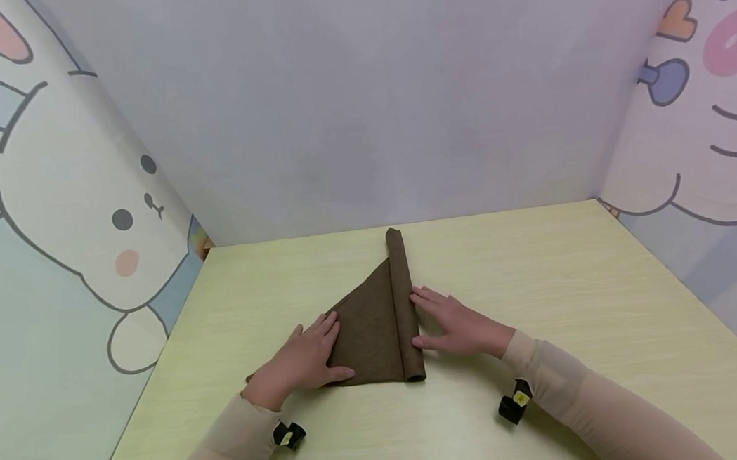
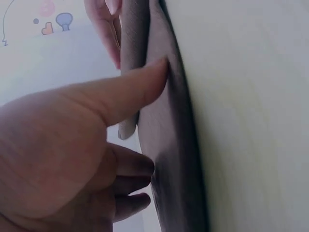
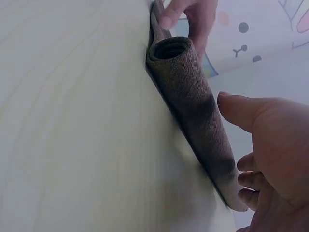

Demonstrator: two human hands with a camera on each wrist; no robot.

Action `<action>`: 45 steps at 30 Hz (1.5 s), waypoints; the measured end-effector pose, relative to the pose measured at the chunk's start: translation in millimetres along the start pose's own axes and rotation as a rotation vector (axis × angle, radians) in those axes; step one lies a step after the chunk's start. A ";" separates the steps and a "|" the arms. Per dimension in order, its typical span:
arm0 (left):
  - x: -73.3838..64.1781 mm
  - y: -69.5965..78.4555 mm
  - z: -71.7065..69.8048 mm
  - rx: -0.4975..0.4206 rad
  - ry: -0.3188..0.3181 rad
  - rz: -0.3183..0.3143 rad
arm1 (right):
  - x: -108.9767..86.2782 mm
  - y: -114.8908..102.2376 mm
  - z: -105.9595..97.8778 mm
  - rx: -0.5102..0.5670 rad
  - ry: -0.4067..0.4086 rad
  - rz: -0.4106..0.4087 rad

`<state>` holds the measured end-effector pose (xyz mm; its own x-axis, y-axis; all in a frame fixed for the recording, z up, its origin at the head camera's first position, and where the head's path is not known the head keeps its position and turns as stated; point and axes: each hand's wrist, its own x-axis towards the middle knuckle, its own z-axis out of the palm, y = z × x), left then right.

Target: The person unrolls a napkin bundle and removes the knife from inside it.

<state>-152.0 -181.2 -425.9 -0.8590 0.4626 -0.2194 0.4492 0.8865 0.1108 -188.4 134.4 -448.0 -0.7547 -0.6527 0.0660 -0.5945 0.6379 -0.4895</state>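
Observation:
A brown cloth [image 1: 368, 335] lies on the table, its right side wound into a roll [image 1: 403, 305] and its left part flat, tapering to a corner at the left. My left hand [image 1: 303, 357] rests on the flat part with fingers extended and thumb apart. At the roll's right side, my right hand [image 1: 459, 323] touches it with its fingertips and thumb. The right wrist view shows the hollow, layered end of the roll [image 3: 193, 92]. In the left wrist view, the left thumb presses the cloth [image 2: 166, 121] near its edge.
The pale wood-look table [image 1: 573, 267] extends to both sides of the cloth. A plain light backdrop [image 1: 361, 104] stands behind it, with cartoon-printed panels [image 1: 57, 207] at the sides. Small black devices [image 1: 514, 402] are strapped at both wrists.

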 end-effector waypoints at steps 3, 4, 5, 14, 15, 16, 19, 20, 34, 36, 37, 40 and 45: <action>8.9 11.0 -2.9 0.009 0.024 -0.011 | 5.5 -3.5 1.0 0.012 0.012 -0.002; 12.1 14.9 -2.8 0.022 0.031 -0.018 | 7.9 -5.2 1.7 0.012 0.014 0.001; 15.3 19.0 -2.6 0.029 0.032 -0.026 | 10.7 -6.7 2.9 0.005 0.019 0.001; 32.2 42.5 -0.1 0.020 -0.028 -0.112 | 33.5 -17.8 10.9 -0.124 0.026 0.037; 32.7 43.1 0.5 0.020 -0.036 -0.120 | 35.5 -17.8 11.7 -0.134 0.030 0.044; 33.1 43.6 0.9 0.016 -0.040 -0.126 | 37.2 -17.7 12.3 -0.137 0.036 0.051; 33.8 43.8 3.3 0.007 -0.044 -0.129 | 40.3 -16.2 14.3 -0.142 0.042 0.076; 33.8 43.7 3.9 0.007 -0.044 -0.127 | 40.7 -15.5 14.8 -0.138 0.043 0.082; 34.0 40.7 7.0 0.024 -0.035 -0.125 | 40.3 -6.2 17.1 -0.071 0.024 0.110; 34.0 40.5 7.1 0.024 -0.034 -0.125 | 40.4 -5.3 17.5 -0.061 0.025 0.114; 33.9 40.5 7.0 0.026 -0.034 -0.125 | 40.4 -4.9 17.7 -0.057 0.027 0.114; 33.8 40.2 6.8 0.027 -0.035 -0.122 | 40.4 -4.6 17.9 -0.041 0.031 0.114; 33.4 39.0 6.6 0.030 -0.031 -0.122 | 39.3 -4.4 17.6 -0.016 0.031 0.122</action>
<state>-161.5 -131.2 -435.4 -0.8998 0.3505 -0.2597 0.3492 0.9356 0.0529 -210.5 98.8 -458.5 -0.8298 -0.5570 0.0334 -0.5017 0.7185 -0.4818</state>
